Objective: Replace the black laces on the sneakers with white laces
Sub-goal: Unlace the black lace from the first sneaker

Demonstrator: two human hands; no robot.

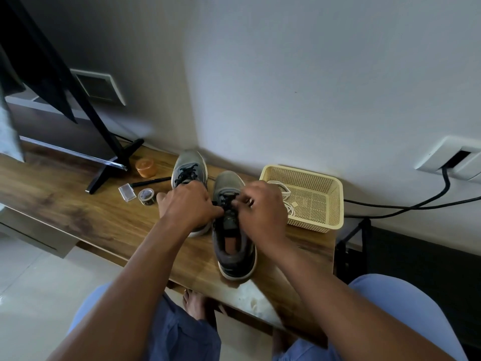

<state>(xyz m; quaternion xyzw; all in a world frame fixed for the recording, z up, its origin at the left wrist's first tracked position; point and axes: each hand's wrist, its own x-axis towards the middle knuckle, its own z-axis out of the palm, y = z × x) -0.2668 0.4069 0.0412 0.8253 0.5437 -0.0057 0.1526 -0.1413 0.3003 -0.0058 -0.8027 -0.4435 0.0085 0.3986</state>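
I see a long brown wood-grain table (78, 209) running from the left edge to right of centre, set against a pale grey wall (312, 74). In the upper left of the frame, a black flat screen on a black angled stand (109, 162) rests on the table.

A cream perforated plastic basket (322, 204) sits at the table's right end, right of centre; coiled white laces (287, 201) lie against its left inner side, partly hidden by my hand.

Two grey sneakers with white soles stand side by side at centre, toes toward the wall. The right grey sneaker (233, 246) is nearer me, heel opening in view. The left grey sneaker (188, 165) sits a little further back, black laces (186, 174) still threaded through it.

My left hand (188, 207) covers the left sneaker's rear half, fingers curled, their tips pinching the black lace (226, 201) at the right sneaker's tongue. My right hand (263, 207) meets it from the other side, fingers bent and pinching the same lace over the eyelets. Both forearms reach in from the bottom of the frame.

Small items left of the sneakers: an orange round lidded tub (145, 167), a black pen-like stick (152, 181), a roll of clear tape (146, 196), a small clear rectangular case (127, 193).

At right, black cables (416, 204) run from a white wall socket (453, 158).
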